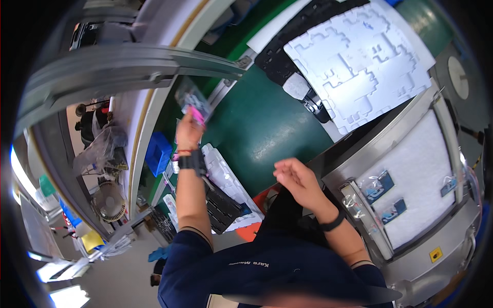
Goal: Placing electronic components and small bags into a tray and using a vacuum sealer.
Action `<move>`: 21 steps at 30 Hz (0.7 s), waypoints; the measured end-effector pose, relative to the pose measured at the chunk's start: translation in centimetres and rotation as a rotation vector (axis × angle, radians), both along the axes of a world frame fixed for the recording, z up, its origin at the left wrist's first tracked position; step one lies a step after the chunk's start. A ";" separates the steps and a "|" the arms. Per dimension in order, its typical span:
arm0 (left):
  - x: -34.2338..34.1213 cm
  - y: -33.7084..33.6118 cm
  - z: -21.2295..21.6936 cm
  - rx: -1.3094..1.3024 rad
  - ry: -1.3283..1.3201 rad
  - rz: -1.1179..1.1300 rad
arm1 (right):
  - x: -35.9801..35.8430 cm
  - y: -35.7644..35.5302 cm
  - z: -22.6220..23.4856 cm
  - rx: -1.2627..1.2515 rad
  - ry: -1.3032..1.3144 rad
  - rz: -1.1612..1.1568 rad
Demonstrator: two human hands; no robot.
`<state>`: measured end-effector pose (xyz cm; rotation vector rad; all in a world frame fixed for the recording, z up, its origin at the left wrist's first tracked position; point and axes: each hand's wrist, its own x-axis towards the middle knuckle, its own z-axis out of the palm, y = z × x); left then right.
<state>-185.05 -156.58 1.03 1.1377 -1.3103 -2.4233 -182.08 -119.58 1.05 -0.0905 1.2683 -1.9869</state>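
Left hand (188,131) raised, gripping clear bag (193,100).

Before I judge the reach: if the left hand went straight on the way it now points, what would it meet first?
The left hand, shut on a clear bag with a pink piece, points up the picture. First in that line looks to be the grey metal beam, though depth is unclear; it may pass beneath it.

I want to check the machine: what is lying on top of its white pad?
On the white pad, three small clear bags with dark blue parts: two near its left edge, one at the right. Anything under the pad is hidden.
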 end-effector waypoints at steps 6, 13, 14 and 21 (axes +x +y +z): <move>-5.0 -12.7 -0.5 -0.142 -0.109 0.301 | 1.6 4.0 -0.1 -0.021 -0.037 0.124; -9.3 -18.0 -1.9 -2.235 -0.766 -0.818 | 1.9 6.1 -0.5 0.139 0.102 0.106; -10.1 -18.0 -2.3 -2.237 -0.752 -0.814 | 2.1 6.2 -0.6 0.190 0.075 0.104; -16.2 -16.7 -6.9 -2.135 -0.474 -0.732 | 3.2 4.7 -1.4 0.386 0.115 0.098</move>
